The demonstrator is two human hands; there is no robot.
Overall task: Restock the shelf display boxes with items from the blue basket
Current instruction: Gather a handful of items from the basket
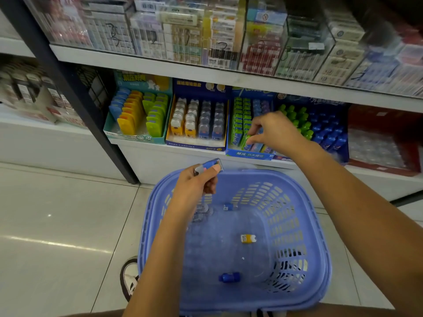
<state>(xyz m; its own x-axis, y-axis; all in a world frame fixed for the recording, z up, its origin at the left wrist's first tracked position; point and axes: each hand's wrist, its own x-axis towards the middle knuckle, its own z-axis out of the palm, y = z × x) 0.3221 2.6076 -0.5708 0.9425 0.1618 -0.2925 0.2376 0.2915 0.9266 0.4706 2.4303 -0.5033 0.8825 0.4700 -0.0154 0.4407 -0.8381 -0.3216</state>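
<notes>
The blue basket stands on the floor below the low shelf. Inside lie a yellow item, a blue item, another small blue one and some clear-packed pieces under my left arm. My left hand hovers over the basket's far left rim and grips a blue and clear item. My right hand reaches into the blue display box and pinches a green item at its front row.
Left of that box stand a dark blue display box with yellow and blue items and a teal one with coloured pieces. A box of green and blue bottles sits to the right. A black shelf post slants at left. A shoe touches the basket.
</notes>
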